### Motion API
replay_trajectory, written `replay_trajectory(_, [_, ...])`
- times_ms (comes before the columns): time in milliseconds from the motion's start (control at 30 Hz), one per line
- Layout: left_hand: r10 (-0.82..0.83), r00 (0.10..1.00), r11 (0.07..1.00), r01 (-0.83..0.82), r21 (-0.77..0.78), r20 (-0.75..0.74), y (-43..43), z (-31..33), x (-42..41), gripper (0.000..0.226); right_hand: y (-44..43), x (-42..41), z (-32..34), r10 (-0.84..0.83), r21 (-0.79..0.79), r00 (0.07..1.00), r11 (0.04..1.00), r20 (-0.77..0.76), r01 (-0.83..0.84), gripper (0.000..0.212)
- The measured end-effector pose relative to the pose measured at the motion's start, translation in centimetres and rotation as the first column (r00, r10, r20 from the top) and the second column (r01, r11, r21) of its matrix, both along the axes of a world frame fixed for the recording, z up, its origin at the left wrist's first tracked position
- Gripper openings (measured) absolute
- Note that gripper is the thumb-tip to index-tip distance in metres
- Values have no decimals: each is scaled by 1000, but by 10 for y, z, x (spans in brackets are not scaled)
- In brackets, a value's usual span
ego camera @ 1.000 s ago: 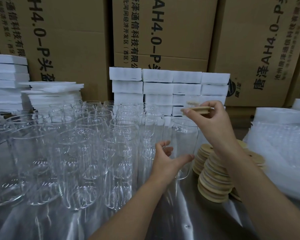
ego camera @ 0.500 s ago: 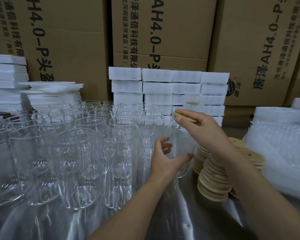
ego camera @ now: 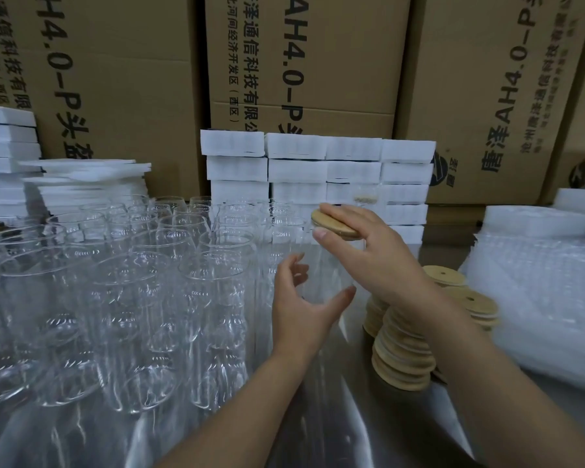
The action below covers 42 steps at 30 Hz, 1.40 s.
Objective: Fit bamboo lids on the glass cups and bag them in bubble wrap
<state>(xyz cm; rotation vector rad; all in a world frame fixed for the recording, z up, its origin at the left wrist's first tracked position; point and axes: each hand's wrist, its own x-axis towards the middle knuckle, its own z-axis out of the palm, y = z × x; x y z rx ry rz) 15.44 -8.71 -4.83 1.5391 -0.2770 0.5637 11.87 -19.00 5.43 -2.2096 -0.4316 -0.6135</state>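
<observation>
The right hand (ego camera: pixel 379 261) has come down and now pinches the round, pale bamboo lid (ego camera: pixel 333 222), tilted, at the rim of the clear glass cup (ego camera: pixel 321 275). The left hand (ego camera: pixel 301 305) curls round that cup. A crooked push could make the lid slip off, or knock the tall, slippery cup into the others.

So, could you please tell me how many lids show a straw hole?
2: the far lid and the near lid, each topping a stack beside the bubble wrap. Other lids sit edge-on or covered, so more holes may be hidden.
</observation>
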Motion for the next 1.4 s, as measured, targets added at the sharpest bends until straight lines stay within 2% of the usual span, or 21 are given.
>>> replay_trajectory(67, [9,1000,1000,-8,-17,23,-1,5,-1,79,-11,-10,10,8,-42,1000,999,-12,-8,61])
replay_trajectory(100, [7,1000,999,-6,-37,26,-2,8,-3,81,-19,-16,17,-7,-4,999,1000,35,7,56])
replay_trajectory(167, [3,1000,998,-1,-59,25,-3,10,-6,82,-45,-25,30,-179,90,969,982,172,165,38])
replay_trajectory(200, [1,1000,999,0,-54,23,-3,10,-7,83,-62,-29,36,-335,63,918,942,212,329,32])
replay_trajectory(267, [3,1000,999,-2,-42,20,-2,10,-7,80,-101,-31,45,-633,-241,753,714,181,657,32])
replay_trajectory(300, [5,1000,999,-4,-44,18,-2,10,-8,79,-121,-29,47,-737,-441,671,578,81,687,34])
replay_trajectory(333, [7,1000,999,-6,-51,17,-2,11,-8,77,-136,-26,46,-817,-609,575,477,-41,634,39])
replay_trajectory(400, [10,1000,997,-9,-71,18,-1,14,-10,74,-155,-21,38,-882,-780,416,416,-221,467,51])
replay_trajectory(467, [17,1000,995,-15,-102,22,-1,18,-11,73,-164,-18,29,-891,-811,378,407,-251,420,54])
replay_trajectory(567, [17,1000,988,-12,-153,26,0,26,-13,71,-177,-13,24,-902,-762,395,379,-176,526,43])
replay_trajectory(700, [7,999,981,1,-194,39,0,33,-19,70,-173,-15,38,-885,-540,413,461,-216,705,31])
replay_trajectory(767, [-2,999,979,12,-204,49,-2,36,-23,70,-151,-24,44,-839,-365,535,532,-101,764,28])
replay_trajectory(800, [-6,998,979,17,-203,56,-3,38,-25,71,-135,-29,44,-781,-257,624,603,2,755,23])
replay_trajectory(867, [-13,997,980,28,-195,78,-5,40,-28,75,-93,-40,42,-630,-88,758,756,167,648,17])
replay_trajectory(900, [-15,996,982,32,-187,88,-5,41,-30,75,-73,-43,39,-564,-62,798,807,212,587,17])
replay_trajectory(967, [-14,995,985,31,-167,103,-6,43,-33,75,-41,-38,28,-454,-112,871,871,185,478,16])
replay_trajectory(1033, [8,993,990,9,-139,121,-6,43,-34,76,-17,-27,9,-390,-181,920,902,43,391,13])
replay_trajectory(1133, [57,988,994,-42,-105,144,-5,41,-33,81,0,-16,-17,-349,-145,928,933,-129,330,16])
replay_trajectory(1233, [110,978,991,-95,-93,176,-4,41,-30,86,3,-9,-23,-350,-113,928,935,-127,337,11])
replay_trajectory(1300, [142,972,986,-121,-118,188,-3,43,-30,87,5,-6,-24,-370,-220,924,913,-95,343,12])
replay_trajectory(1400, [169,966,975,-136,-175,197,-2,48,-32,86,11,-1,-36,-292,-346,954,905,-74,250,14])
